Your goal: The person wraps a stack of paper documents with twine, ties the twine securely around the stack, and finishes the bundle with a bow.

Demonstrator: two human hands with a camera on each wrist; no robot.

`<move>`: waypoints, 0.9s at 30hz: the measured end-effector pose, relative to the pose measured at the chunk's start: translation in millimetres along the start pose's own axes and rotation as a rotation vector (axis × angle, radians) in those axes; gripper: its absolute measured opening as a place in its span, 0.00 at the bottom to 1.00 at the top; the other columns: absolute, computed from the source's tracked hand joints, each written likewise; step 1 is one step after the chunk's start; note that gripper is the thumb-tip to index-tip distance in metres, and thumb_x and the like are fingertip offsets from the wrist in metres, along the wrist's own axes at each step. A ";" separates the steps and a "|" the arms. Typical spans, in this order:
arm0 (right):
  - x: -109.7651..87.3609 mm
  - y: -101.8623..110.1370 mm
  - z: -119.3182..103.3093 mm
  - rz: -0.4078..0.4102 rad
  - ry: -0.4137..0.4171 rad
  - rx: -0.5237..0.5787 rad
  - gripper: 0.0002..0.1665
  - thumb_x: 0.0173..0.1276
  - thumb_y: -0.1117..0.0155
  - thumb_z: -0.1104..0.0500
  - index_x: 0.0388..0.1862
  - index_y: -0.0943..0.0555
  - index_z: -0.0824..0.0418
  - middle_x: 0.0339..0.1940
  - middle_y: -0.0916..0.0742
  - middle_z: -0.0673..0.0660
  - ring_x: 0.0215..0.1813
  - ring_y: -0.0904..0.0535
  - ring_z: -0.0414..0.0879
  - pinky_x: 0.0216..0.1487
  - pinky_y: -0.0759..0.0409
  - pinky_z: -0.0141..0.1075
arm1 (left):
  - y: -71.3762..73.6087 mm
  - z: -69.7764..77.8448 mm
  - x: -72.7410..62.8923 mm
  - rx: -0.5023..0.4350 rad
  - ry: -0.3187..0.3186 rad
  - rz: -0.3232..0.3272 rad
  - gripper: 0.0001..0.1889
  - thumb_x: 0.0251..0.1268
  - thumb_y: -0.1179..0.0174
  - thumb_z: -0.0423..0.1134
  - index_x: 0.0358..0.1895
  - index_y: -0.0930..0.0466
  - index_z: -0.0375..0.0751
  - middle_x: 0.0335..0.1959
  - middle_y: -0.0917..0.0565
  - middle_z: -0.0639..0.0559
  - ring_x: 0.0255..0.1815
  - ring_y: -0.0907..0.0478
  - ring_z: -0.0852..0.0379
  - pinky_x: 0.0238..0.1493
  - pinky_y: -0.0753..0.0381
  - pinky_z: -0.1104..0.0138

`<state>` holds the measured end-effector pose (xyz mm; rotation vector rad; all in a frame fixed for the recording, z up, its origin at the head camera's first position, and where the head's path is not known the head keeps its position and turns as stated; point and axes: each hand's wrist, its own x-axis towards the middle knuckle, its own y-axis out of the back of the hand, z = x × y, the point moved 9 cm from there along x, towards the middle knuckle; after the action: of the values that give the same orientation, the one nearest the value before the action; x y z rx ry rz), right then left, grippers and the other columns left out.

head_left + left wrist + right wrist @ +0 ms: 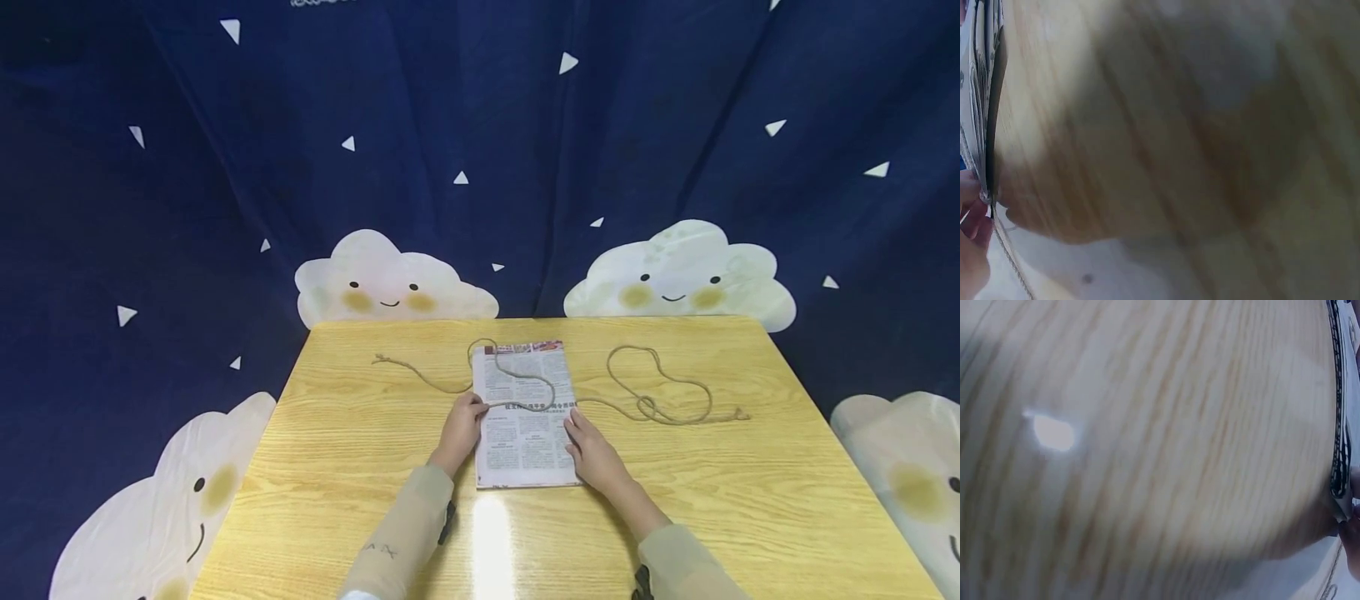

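A folded stack of newspapers lies on the wooden table, its printed face up. Thin brown twine curves across the upper half of the stack and runs out past both sides. At the stack's left edge, my left hand grips the newspapers where the twine crosses the edge. My right hand holds the opposite edge, thumb on top. The left wrist view shows the layered paper edges with fingers pinched at their end beside the twine. In the right wrist view, fingers meet the folded edge.
To the right the twine lies in a loose loop with a frayed end; another end rests at the left. The wooden table reaches back to a dark blue curtain with cloud shapes.
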<state>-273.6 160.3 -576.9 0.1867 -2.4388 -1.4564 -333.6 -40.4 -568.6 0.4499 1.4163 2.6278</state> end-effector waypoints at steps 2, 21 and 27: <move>1.2 2.5 1.0 0.012 -0.001 0.009 0.25 0.61 0.39 0.66 0.56 0.28 0.74 0.63 0.31 0.70 0.64 0.36 0.63 0.62 0.35 0.53 | -1.8 0.2 -1.3 0.008 -0.001 -0.023 0.10 0.62 0.45 0.29 0.45 0.19 0.32 0.45 0.22 0.45 0.49 0.25 0.49 0.52 0.24 0.63; 90.2 5.4 12.2 0.031 -0.148 0.065 0.13 0.62 0.40 0.64 0.39 0.22 0.74 0.31 0.18 0.64 0.36 0.21 0.57 0.40 0.22 0.47 | -7.2 -10.8 -10.4 -0.037 0.042 -0.108 0.15 0.64 0.46 0.33 0.54 0.24 0.38 0.56 0.25 0.45 0.57 0.28 0.48 0.59 0.30 0.58; 95.9 -1.5 14.7 0.040 -0.277 0.039 0.05 0.58 0.43 0.68 0.30 0.22 0.72 0.26 0.19 0.63 0.32 0.22 0.56 0.36 0.22 0.45 | -6.4 -11.8 -9.8 -0.051 0.044 -0.098 0.16 0.64 0.46 0.32 0.54 0.24 0.37 0.56 0.25 0.45 0.58 0.28 0.48 0.59 0.30 0.59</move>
<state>-369.3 147.2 -567.2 -0.0601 -2.6711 -1.5059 -328.3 -48.6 -582.0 0.3098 1.3446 2.6036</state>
